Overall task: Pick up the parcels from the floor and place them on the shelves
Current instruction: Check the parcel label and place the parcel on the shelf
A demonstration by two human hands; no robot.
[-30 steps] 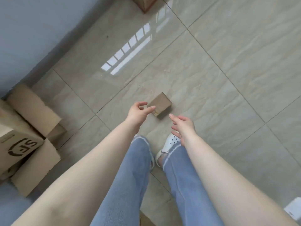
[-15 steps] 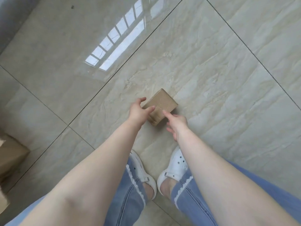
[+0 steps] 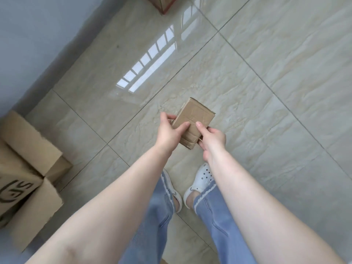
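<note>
We see the left hand (image 3: 167, 133) and right hand (image 3: 213, 138) both closed on the small parcel (image 3: 193, 121) at frame centre, seemingly lifted off the tiled floor (image 3: 266, 92). Open tile lies right; cardboard boxes (image 3: 24, 168) crowd the lower left.

Both hands (image 3: 190, 134) clasped, arms outstretched

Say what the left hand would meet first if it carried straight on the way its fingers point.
The small parcel: the left hand already grips its near edge, with the right hand opposite. Beyond it, probably only the floor.
</note>
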